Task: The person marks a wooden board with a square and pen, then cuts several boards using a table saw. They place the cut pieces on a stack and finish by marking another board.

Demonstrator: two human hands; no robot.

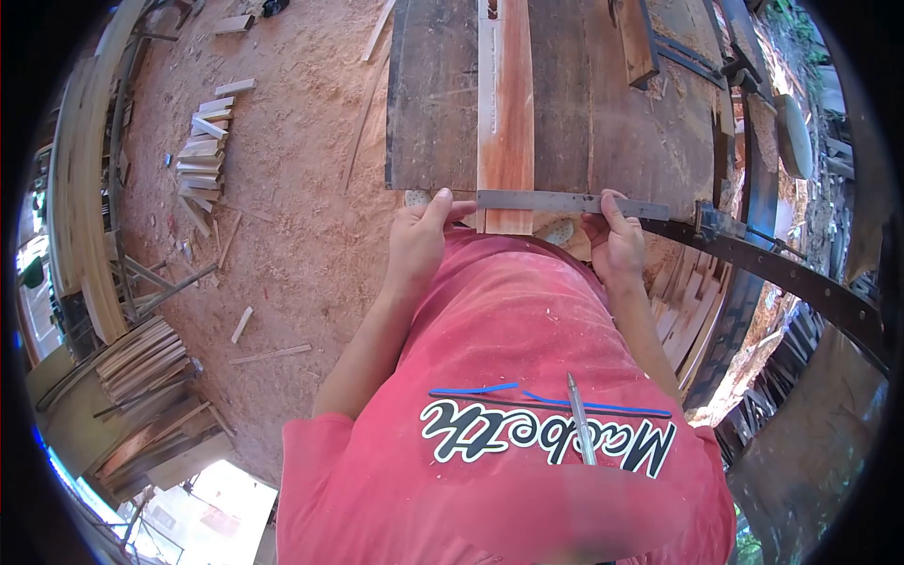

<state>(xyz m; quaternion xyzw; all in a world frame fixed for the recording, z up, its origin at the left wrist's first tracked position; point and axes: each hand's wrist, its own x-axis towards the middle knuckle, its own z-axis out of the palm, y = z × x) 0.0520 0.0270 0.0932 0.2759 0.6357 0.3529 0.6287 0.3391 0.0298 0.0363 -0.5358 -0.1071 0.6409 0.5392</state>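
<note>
A flat metal ruler (pixel 565 201) lies crosswise over the near end of a reddish wooden board (pixel 508 122), and its right part sticks out past the board's edge. My right hand (pixel 617 243) pinches the ruler on that side, thumb on top and fingers curled below. At the board's left edge is my left hand (pixel 417 243), its fingers bent against the edge beside the ruler's end and its thumb raised. A long narrow slot (pixel 494 80) runs along the board's left side. The fingertips under the board are hidden.
The board rests on a dark wooden worktable (pixel 438 104). A metal clamp (pixel 708 224) sits at its right on a curved dark bar (pixel 810 282). Cut wood pieces (pixel 202 155) lie on the sawdust-covered floor (pixel 282 188). A pen (pixel 581 419) shows before my red shirt (pixel 527 320).
</note>
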